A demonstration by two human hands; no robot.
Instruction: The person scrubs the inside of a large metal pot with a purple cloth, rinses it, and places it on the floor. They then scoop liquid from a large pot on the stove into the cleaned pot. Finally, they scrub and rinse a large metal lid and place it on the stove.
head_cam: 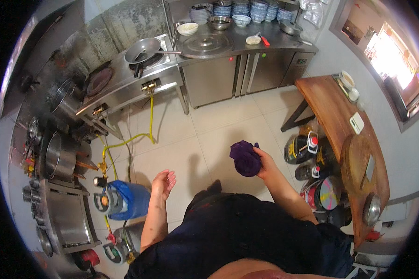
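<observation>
My right hand (pixel 265 164) grips a bunched dark purple cloth (pixel 246 158), held out over the tiled floor to the right of my body. Part of the cloth hides my fingertips. On the other side, my left hand (pixel 163 183) hangs in the air with its fingers loosely curled and apart, holding nothing. Nearest to it is a blue gas cylinder (pixel 136 200) standing on the floor at the left.
A steel gas stove (pixel 118 83) with a frying pan (pixel 143 48) stands ahead left, a yellow hose (pixel 151 118) running below. Steel counter cabinets (pixel 211 82) stand ahead. At right, a wooden table (pixel 321 90) carries a round chopping board (pixel 352 164); large bottles (pixel 296 150) stand beneath.
</observation>
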